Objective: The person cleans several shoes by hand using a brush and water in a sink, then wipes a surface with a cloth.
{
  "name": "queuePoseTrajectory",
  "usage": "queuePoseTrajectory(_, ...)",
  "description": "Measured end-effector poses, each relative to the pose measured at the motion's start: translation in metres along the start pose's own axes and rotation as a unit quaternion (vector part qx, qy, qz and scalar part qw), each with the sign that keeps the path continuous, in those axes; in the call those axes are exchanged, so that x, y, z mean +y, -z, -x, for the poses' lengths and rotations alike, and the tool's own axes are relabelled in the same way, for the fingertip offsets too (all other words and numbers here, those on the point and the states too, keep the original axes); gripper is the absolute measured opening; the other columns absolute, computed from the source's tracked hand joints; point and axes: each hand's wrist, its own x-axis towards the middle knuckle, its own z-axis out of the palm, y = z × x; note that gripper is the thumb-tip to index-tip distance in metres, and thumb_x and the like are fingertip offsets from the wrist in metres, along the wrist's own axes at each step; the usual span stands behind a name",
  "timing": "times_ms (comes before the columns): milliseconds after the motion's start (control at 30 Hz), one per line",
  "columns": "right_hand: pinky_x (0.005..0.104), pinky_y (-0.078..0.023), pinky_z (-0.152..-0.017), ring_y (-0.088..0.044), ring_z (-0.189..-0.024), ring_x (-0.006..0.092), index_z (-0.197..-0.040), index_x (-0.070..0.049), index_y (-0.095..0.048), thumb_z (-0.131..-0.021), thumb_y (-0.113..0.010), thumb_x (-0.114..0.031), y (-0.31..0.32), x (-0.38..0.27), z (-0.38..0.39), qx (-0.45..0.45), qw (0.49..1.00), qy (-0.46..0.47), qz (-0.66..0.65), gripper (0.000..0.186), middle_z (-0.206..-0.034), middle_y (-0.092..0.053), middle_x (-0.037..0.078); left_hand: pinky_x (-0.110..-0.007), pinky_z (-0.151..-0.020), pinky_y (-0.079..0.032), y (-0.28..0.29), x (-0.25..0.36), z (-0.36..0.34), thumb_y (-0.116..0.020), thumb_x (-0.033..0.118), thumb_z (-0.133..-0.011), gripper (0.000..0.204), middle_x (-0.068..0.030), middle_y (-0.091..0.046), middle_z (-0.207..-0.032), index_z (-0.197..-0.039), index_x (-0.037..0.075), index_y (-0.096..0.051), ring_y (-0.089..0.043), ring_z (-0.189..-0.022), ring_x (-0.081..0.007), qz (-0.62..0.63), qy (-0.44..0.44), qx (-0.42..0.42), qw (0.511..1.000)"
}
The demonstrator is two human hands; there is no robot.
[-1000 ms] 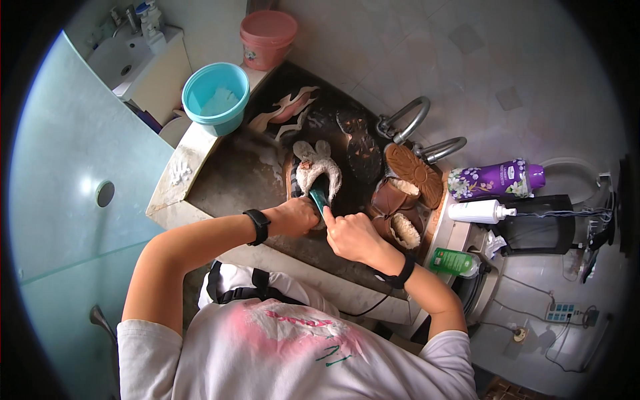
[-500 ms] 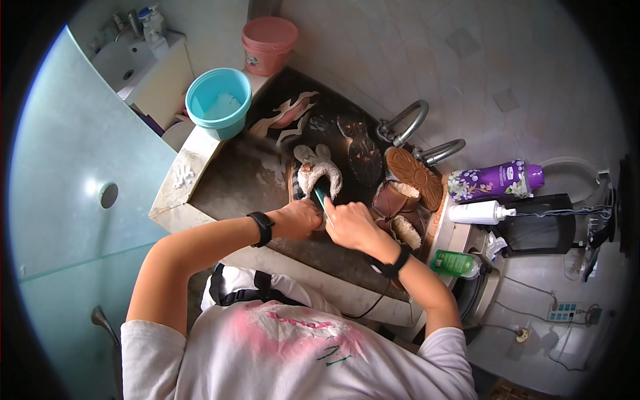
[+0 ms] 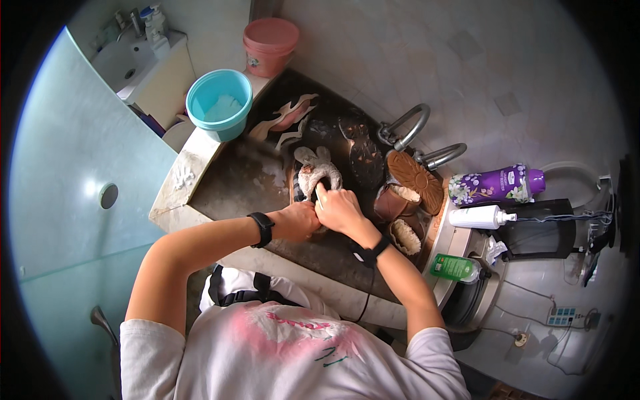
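A fuzzy whitish slipper [image 3: 319,172] with two ear-like flaps and a dark striped side lies in the dark wet basin [image 3: 227,183]. My left hand [image 3: 297,221] is closed on its near end. My right hand [image 3: 339,210] is pressed close beside it, fingers curled and the index finger reaching into the slipper's opening. The slim green handle seen in that hand a moment ago is now hidden by the fingers. Right of the hands sit brown fleece-lined boots [image 3: 393,203], one showing its tan sole [image 3: 415,181]. A dark shoe sole [image 3: 363,157] lies behind them.
Two metal taps [image 3: 408,127] jut over the basin. On its left ledge stand a turquoise bucket [image 3: 220,100] holding white stuff and a pink lidded bucket [image 3: 270,47]. Purple [image 3: 497,183], white [image 3: 477,217] and green [image 3: 455,267] bottles line the right side. A glass panel [image 3: 73,200] is at left.
My right hand has shifted slightly left and up, closer against my left hand, and the green handle has gone out of sight. My left hand stays on the slipper.
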Motion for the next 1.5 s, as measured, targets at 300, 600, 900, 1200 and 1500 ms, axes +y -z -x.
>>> queuePoseTrajectory(300, 0.0366, -0.047, -0.047, -0.061, -0.049, 0.0267, -0.097, 0.009, -0.060, -0.071, -0.052, -0.012, 0.055, -0.028, 0.036, -0.095, 0.990, 0.074, 0.072, 0.034, -0.056, -0.060, 0.015, -0.036, -0.088, -0.042, -0.011, -0.001, 0.008, -0.068, 0.020, -0.063, 0.029, -0.0123, -0.062, -0.090, -0.083, 0.000, -0.061, -0.055, -0.095, -0.0282, -0.019, -0.021, 0.096, 0.995)
queuePoseTrajectory(600, 0.0377, -0.047, -0.048, -0.061, -0.052, 0.0289, -0.098, 0.009, -0.060, -0.071, -0.051, -0.013, -0.011, 0.021, -0.005, -0.016, 0.995, 0.027, 0.093, 0.036, -0.057, -0.060, 0.016, -0.034, -0.085, -0.042, -0.006, 0.000, -0.004, -0.062, 0.015, -0.061, 0.017, -0.0109, -0.061, -0.082, -0.073, 0.004, -0.059, -0.057, -0.088, -0.0269, -0.009, -0.010, 0.045, 0.999)
queuePoseTrajectory(900, 0.0353, -0.045, -0.042, -0.059, -0.046, 0.0241, -0.102, 0.013, -0.058, -0.072, -0.049, -0.010, 0.040, -0.029, 0.037, -0.063, 0.988, 0.091, 0.103, 0.038, -0.053, -0.059, 0.013, -0.034, -0.084, -0.043, -0.017, -0.004, 0.006, -0.059, 0.012, -0.065, 0.013, -0.0107, -0.064, -0.083, -0.073, 0.003, -0.062, -0.059, -0.088, -0.0261, -0.014, 0.001, 0.086, 0.996)
queuePoseTrajectory(1200, 0.0474, -0.049, -0.056, -0.061, -0.060, 0.0382, -0.083, 0.002, -0.055, -0.077, -0.047, -0.016, -0.021, 0.017, -0.012, 0.023, 0.997, -0.068, -0.003, 0.020, -0.065, -0.061, 0.022, -0.036, -0.087, -0.041, -0.006, -0.002, -0.004, -0.064, 0.017, -0.063, 0.020, -0.0120, -0.062, -0.080, -0.077, 0.003, -0.060, -0.058, -0.087, -0.0266, -0.025, -0.015, 0.021, 0.999)
queuePoseTrajectory(1500, 0.0461, -0.048, -0.052, -0.060, -0.055, 0.0348, -0.104, 0.008, -0.055, -0.076, -0.051, -0.017, 0.048, -0.023, 0.048, -0.077, 0.996, 0.005, -0.052, 0.038, -0.062, -0.060, 0.020, -0.038, -0.085, -0.044, -0.003, -0.002, 0.003, -0.067, 0.023, -0.065, 0.028, -0.0124, -0.062, -0.083, -0.080, -0.001, -0.061, -0.057, -0.089, -0.0298, 0.008, 0.000, 0.064, 0.998)
